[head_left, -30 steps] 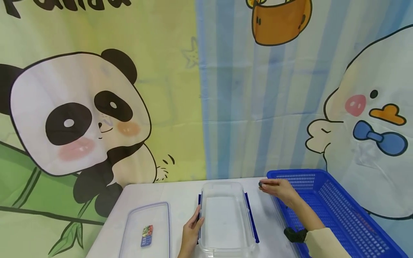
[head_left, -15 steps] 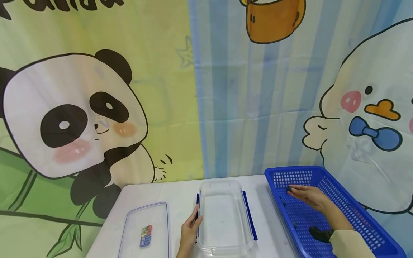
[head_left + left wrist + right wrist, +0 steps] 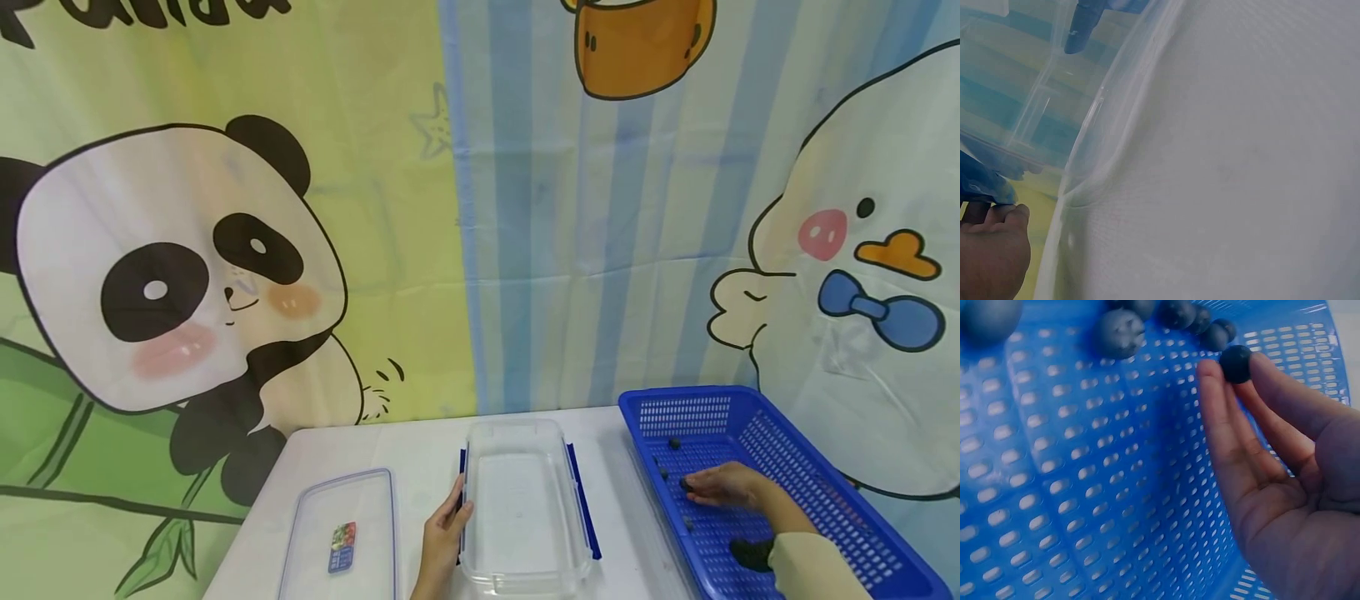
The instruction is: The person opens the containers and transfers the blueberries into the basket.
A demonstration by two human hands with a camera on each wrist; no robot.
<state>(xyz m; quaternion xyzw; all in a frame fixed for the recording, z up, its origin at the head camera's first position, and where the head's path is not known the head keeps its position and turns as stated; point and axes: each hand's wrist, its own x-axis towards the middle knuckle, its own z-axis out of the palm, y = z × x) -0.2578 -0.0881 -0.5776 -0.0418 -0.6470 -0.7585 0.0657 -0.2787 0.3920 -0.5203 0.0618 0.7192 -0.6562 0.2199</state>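
My right hand [image 3: 723, 486] is inside the blue plastic basket [image 3: 817, 475]. Between thumb and fingertips it pinches a dark blueberry [image 3: 1235, 364], seen best in the right wrist view. Several more blueberries lie near the basket's left side, one of them a blueberry [image 3: 674, 443] toward the back. My left hand [image 3: 442, 533] grips the left edge of a clear plastic container [image 3: 517, 508] with blue side clips. In the left wrist view the fingers [image 3: 1007, 215] touch a blue clip [image 3: 985, 181]; part of that hand falls outside the view.
To the left on the white table [image 3: 420, 454] lies a clear lid [image 3: 307, 500] with a purple-blue rim and a coloured label [image 3: 342, 547]. The basket stands close on the container's right. A printed curtain [image 3: 540, 250] hangs behind the table.
My right hand, pinching a blueberry, moves from above the table left of the basket into it, then nearer. A blueberry now lies where its fingertips were. The left hand stays on the container.
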